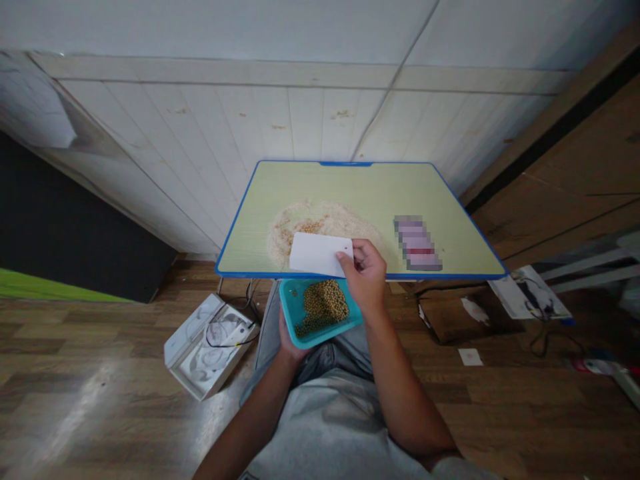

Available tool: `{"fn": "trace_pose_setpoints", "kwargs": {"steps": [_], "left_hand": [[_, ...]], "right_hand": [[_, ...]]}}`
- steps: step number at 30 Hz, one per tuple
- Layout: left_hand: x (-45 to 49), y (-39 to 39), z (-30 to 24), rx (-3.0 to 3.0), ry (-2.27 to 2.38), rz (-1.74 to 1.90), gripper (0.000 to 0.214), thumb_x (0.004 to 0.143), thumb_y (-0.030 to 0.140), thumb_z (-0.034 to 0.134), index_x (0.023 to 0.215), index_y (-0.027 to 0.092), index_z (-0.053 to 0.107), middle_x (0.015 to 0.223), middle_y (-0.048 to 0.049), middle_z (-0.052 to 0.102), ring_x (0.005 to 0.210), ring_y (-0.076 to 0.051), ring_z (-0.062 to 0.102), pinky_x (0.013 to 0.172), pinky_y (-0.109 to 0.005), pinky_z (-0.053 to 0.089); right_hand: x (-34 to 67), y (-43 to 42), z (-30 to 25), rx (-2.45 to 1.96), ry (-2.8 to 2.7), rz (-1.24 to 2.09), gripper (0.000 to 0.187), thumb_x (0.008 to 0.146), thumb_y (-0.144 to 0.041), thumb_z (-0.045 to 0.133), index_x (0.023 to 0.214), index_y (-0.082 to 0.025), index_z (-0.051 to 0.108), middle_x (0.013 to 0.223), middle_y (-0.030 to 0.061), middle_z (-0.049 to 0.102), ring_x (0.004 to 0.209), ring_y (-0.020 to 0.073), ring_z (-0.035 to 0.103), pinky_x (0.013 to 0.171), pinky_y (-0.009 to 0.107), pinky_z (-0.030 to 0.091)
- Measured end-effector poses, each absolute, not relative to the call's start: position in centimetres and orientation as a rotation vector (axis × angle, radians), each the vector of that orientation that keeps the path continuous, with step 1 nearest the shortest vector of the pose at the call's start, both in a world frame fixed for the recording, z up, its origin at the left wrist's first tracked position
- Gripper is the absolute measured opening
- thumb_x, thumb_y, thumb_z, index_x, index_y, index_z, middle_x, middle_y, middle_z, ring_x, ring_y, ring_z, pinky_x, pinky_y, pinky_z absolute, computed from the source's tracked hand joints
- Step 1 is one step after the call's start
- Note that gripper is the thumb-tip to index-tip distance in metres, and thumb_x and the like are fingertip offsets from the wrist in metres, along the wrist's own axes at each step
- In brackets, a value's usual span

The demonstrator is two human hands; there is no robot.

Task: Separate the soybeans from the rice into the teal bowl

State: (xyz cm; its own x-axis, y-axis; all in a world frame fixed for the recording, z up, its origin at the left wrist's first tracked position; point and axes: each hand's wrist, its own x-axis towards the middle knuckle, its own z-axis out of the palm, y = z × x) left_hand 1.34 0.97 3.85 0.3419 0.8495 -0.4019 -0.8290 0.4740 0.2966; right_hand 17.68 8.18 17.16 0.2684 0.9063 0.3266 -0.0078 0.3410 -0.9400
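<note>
My left hand [291, 340] is closed on the left side of a teal plastic tray [313, 339], held over my lap below the table's front edge. Greenish and yellowish beans [325, 303] lie in the tray; its fingers are partly hidden beneath it. Between thumb and fingers, my right hand [367, 270] pinches a white card [317, 253] with a small hole near its right end. That card is above the table's front edge, just beyond the tray. Behind it, a spread of pale rice-like grains [345, 217] covers part of the tabletop, with yellow beans [310, 227] among them.
The small table [385, 183] has a raised blue rim. A pixelated pinkish rectangular item [418, 243] lies on its right side. An open white box [210, 347] with cables stands on the floor at left. Cardboard [465, 313] and a white board [530, 293] are at right.
</note>
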Motion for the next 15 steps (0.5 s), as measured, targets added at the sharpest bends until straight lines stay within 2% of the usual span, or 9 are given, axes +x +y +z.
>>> {"fn": "trace_pose_setpoints", "kwargs": {"steps": [3, 10, 15], "left_hand": [[1.3, 0.6, 3.2, 0.036, 0.539, 1.099, 0.075, 0.111, 0.077, 0.047, 0.167, 0.031, 0.065, 0.171, -0.0040, 0.074, 0.183, -0.042, 0.034, 0.152, -0.066, 0.027], [1.0, 0.1, 2.0, 0.013, 0.488, 1.084, 0.079, 0.109, 0.082, 0.049, 0.168, 0.032, 0.062, 0.167, -0.0055, 0.077, 0.184, -0.039, 0.034, 0.152, -0.067, 0.022], [0.8, 0.1, 1.7, 0.037, 0.501, 1.069, 0.080, 0.107, 0.085, 0.049, 0.163, 0.031, 0.069, 0.166, -0.0072, 0.078, 0.181, -0.045, 0.038, 0.151, -0.066, 0.026]], "right_hand": [[18.2, 8.5, 16.9, -1.079, -1.045, 0.705, 0.024, 0.091, -0.041, 0.086, 0.099, -0.026, 0.069, 0.087, 0.0017, 0.087, 0.074, 0.0203, 0.078, 0.064, 0.028, 0.057], [21.4, 10.0, 17.0, -1.165, -0.951, 0.463, 0.025, 0.090, -0.035, 0.085, 0.098, -0.027, 0.062, 0.085, -0.0004, 0.083, 0.077, 0.0204, 0.079, 0.074, 0.031, 0.061], [22.1, 11.0, 17.8, -1.093, -0.907, 0.404, 0.028, 0.090, -0.035, 0.084, 0.099, -0.027, 0.059, 0.090, 0.0007, 0.083, 0.082, 0.0205, 0.081, 0.077, 0.032, 0.063]]}}
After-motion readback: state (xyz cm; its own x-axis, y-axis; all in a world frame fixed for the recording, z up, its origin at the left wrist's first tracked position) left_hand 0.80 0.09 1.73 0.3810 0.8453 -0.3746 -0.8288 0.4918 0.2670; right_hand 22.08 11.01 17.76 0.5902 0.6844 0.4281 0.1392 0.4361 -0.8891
